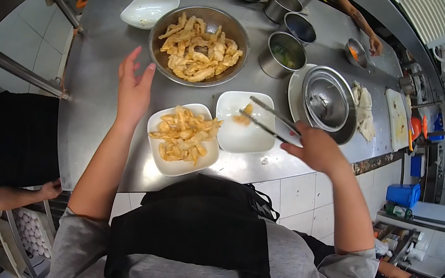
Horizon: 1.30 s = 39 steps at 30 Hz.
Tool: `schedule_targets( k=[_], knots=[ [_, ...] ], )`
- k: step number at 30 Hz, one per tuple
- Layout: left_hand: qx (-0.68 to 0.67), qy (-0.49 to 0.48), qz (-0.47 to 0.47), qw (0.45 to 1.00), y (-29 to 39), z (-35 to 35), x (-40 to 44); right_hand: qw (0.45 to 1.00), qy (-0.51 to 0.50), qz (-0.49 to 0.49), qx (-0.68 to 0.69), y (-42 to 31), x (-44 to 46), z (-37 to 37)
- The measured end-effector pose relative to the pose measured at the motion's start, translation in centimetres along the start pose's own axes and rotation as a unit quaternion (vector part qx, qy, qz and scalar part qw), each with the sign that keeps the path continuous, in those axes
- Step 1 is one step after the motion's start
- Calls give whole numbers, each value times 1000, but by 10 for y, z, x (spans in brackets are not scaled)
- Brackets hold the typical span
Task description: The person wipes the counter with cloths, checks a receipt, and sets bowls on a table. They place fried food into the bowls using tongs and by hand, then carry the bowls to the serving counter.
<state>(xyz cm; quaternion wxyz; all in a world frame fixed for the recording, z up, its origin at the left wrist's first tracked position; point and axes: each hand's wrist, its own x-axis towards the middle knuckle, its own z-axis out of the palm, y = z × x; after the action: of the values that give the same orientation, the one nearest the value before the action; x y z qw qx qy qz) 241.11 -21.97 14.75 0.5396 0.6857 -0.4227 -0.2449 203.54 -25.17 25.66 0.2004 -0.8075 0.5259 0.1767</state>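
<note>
The fingers of the right hand [312, 148] are closed around the tongs [273, 114], whose prongs stand apart above the right dish [255, 138]; a small fried piece [247, 110] is at the tips, though whether they grip it cannot be told; the fingers of the left hand [135, 86] are open and spread, thumb held out, just beside the steel bowl [213, 17]. The left dish [204, 158], heaped with fried strips [182, 132], sits beside the right dish, nearer the person's body; beyond both, the steel bowl holds a larger pile of such strips, with a white bowl [150, 8] at its far left side. Right of the right dish, nested bowls [326, 100] rest on a round plate [294, 95], with a crumpled cloth [363, 112] just past them; a row of pots [273, 65] runs toward the far edge of the steel table [95, 70], the nearest with something green inside. At the far right a co-worker's hand [375, 45] is by a small bowl [359, 59] with orange bits in it; a board [395, 118] lies near the table's right end; at the left, another person's hand [51, 189] is at the table's near corner, above a crate of eggs [33, 234].
</note>
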Motion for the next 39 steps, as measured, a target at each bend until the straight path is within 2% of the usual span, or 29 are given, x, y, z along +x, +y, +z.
schedule_targets(
  k=[1,3,5,6,7,8,9,10,11,12,13,15,17,18,21,22,24,25,26,28,29,30,31,33,34,36,39],
  knots=[
    [-1,-6,2,1000,3,6,4,1000,-6,18,-12,-1,-1,10],
    [81,56,132,986,12,18,9,999,4,30,-36,-6,-6,14],
    [95,50,159,981,26,19,3,999,1,40,-36,-11,-16,-2],
    [111,45,184,976,32,19,-3,998,26,33,47,-13,-23,-11],
    [11,-19,150,988,32,26,-15,990,53,26,128,-13,-27,-16],
    [-88,-83,114,986,33,35,-31,990,59,26,128,-14,-27,-13],
    [-136,-203,16,970,51,41,-52,964,84,-4,252,-16,-25,-7],
    [-178,-318,-84,927,70,47,-73,922,106,-35,371,-20,-23,-2],
    [-242,-347,-95,901,80,58,-89,917,72,-12,391,-29,-20,1],
    [-303,-373,-106,870,87,65,-100,904,86,-39,418,-39,-14,13],
    [-303,-370,-105,872,83,72,-104,898,63,-33,435,-43,-4,24],
    [-393,-346,-168,835,66,85,-109,893,36,-32,448,-42,15,44],
    [-370,-347,-155,848,60,81,-111,831,2,24,555,-38,28,54],
    [-345,-353,-144,858,58,79,-113,833,-1,21,553,-39,27,53],
    [-340,-346,-142,863,55,77,-115,879,22,-2,477,-45,20,51],
    [-346,-349,-140,860,54,76,-116,879,20,-4,476,-49,19,50],
    [-344,-346,-130,863,53,77,-113,901,190,-156,357,-61,18,45],
    [-378,-335,-145,851,55,76,-108,927,162,-135,311,-70,15,31],
    [-410,-324,-159,838,58,74,-103,926,162,-138,310,-71,23,25],
    [-403,-308,-183,842,62,63,-94,967,94,-84,224,-73,45,8],
    [-386,-255,-180,868,64,56,-90,966,94,-87,223,-74,58,-2],
    [-368,-201,-176,890,64,50,-85,985,144,-43,87,-75,74,-14],
    [-368,-199,-174,891,61,43,-78,980,191,3,-51,-77,90,-26],
    [-271,-102,-135,948,54,26,-63,982,90,41,-163,-87,121,-57],
    [-270,-101,-133,948,51,18,-56,982,92,40,-163,-95,136,-65],
    [-270,-5,-136,953,46,4,-45,974,19,67,-216,-113,165,-76],
    [-278,24,-133,951,42,-17,-44,973,-7,113,-201,-135,189,-90]
  ],
)
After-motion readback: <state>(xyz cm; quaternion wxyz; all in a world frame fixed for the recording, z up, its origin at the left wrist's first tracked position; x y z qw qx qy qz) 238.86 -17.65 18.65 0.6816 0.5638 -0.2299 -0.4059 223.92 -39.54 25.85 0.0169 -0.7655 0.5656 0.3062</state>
